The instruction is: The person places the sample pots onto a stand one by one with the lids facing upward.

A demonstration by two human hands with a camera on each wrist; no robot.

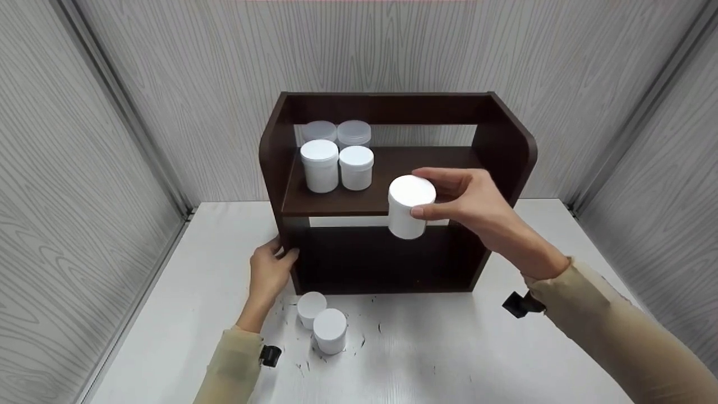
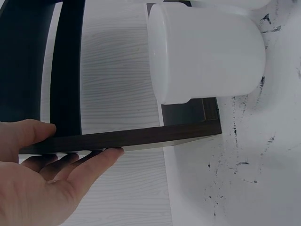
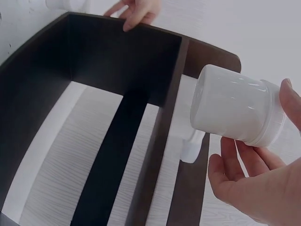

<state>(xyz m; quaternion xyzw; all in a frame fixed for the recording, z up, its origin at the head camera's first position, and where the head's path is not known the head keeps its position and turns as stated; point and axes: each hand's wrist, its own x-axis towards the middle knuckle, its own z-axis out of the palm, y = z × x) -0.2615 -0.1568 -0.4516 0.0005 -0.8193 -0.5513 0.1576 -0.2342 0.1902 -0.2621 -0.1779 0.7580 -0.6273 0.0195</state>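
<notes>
My right hand [image 1: 477, 207] holds a white screw-lid jar [image 1: 406, 219] by its lid end, thumb in front and fingers behind. The jar is upright in the air before the upper board of a dark brown two-tier shelf [image 1: 387, 260]. With my left hand [image 1: 270, 275] I grip the shelf's left side panel [image 2: 141, 136], thumb on one face and fingers on the other. On the upper board's left part stand a taller white jar [image 1: 321, 175], a shorter white jar [image 1: 357, 173] and, behind them, two jars with translucent lids [image 1: 354, 132].
Two white lidded jars, a front one [image 1: 330, 332] and a rear one [image 1: 311, 310], stand on the white table [image 1: 426, 348] before the shelf's left corner. Dark scuff marks surround them. Grey wood-grain panels [image 1: 235, 50] enclose the table at the back and sides.
</notes>
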